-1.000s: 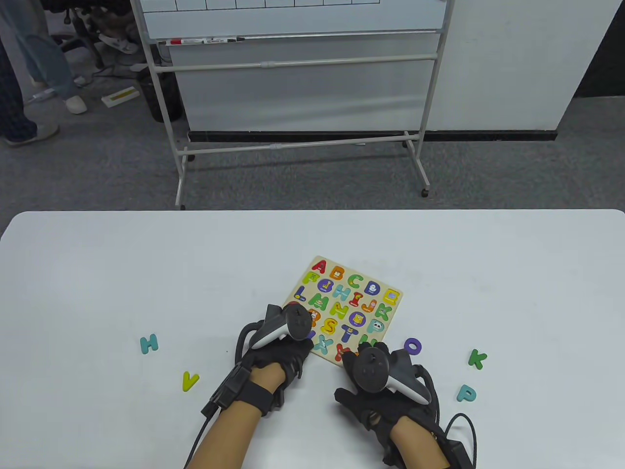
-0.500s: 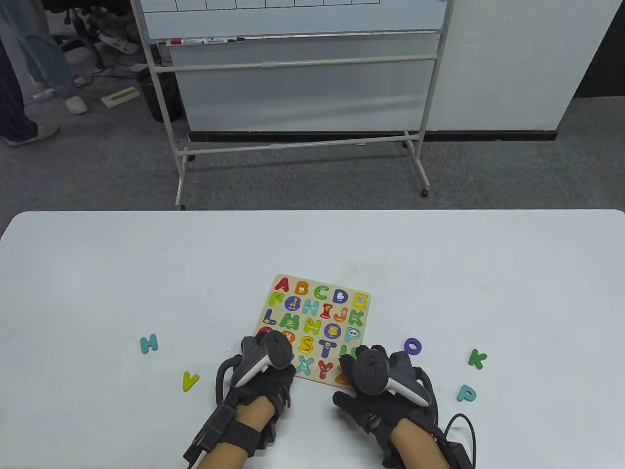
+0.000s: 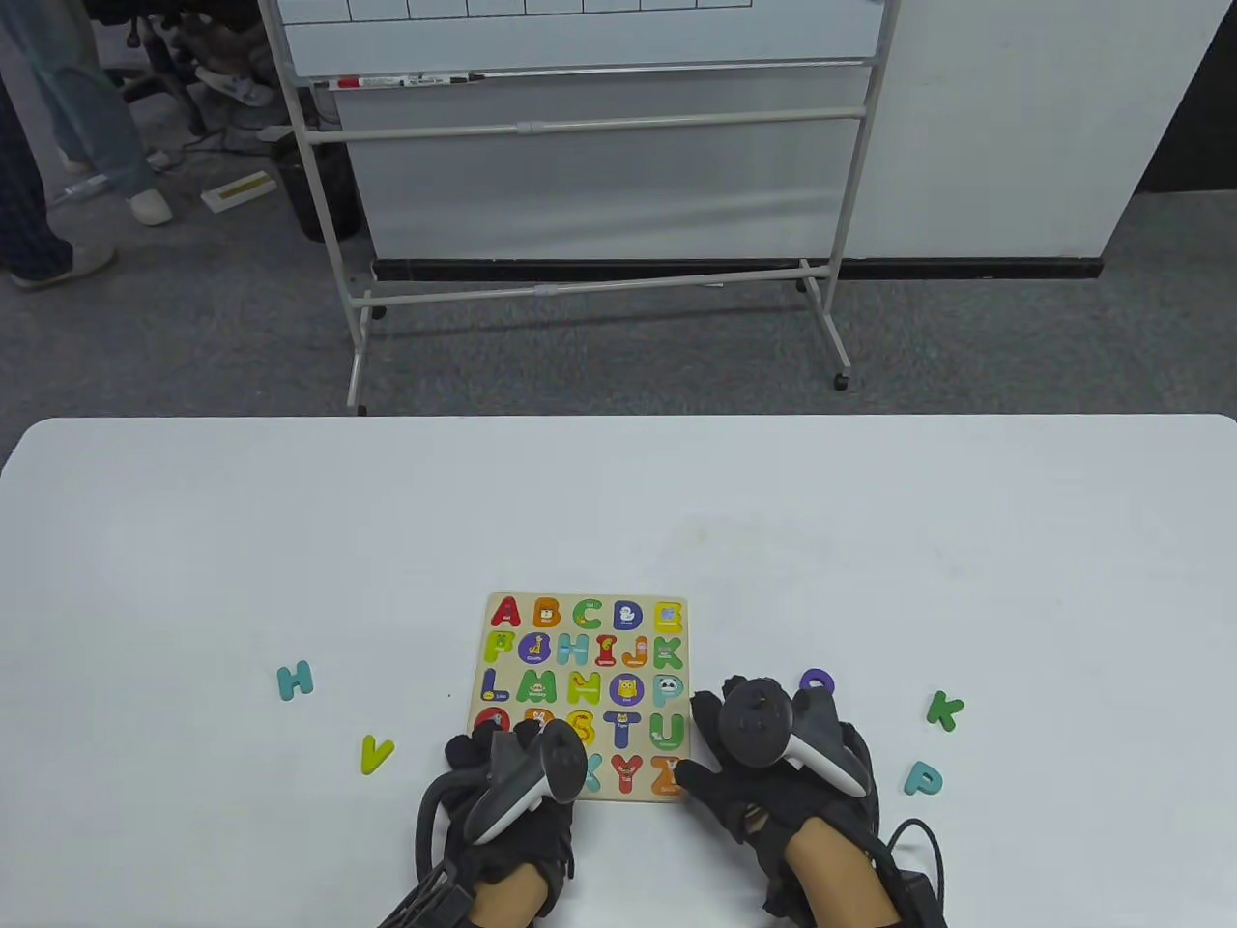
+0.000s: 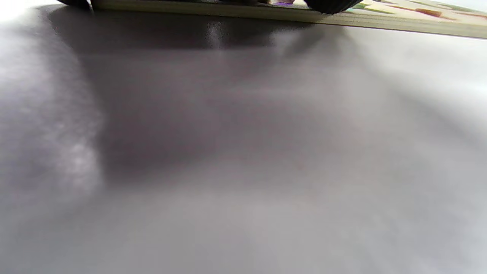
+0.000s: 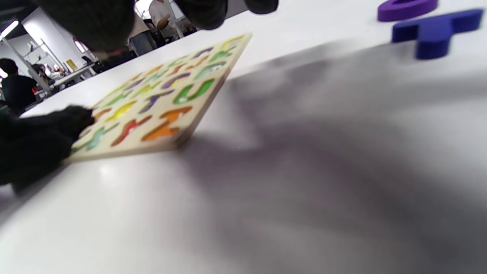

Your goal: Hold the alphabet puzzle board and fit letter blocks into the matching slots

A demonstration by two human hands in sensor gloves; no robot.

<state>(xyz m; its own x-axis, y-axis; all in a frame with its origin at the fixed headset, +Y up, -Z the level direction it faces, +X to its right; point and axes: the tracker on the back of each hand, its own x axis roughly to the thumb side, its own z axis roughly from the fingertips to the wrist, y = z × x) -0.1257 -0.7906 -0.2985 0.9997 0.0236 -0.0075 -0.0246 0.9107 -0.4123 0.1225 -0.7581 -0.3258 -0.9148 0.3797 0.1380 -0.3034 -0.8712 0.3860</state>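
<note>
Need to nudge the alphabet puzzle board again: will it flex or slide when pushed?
The puzzle board looks like a thin, flat wooden slab, so probably stiff. It lies flat on the smooth white table, so it likely slides easily. The left hand rests on its near edge; pressing down there should steady it.

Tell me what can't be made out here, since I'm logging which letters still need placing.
- Puzzle board, table view: the left hand covers the near-left slots.
- Purple O, table view: partly behind the right hand.
- Left wrist view: mostly blurred table; board edge only.
- Right wrist view: board slots blurred, unreadable.
</note>
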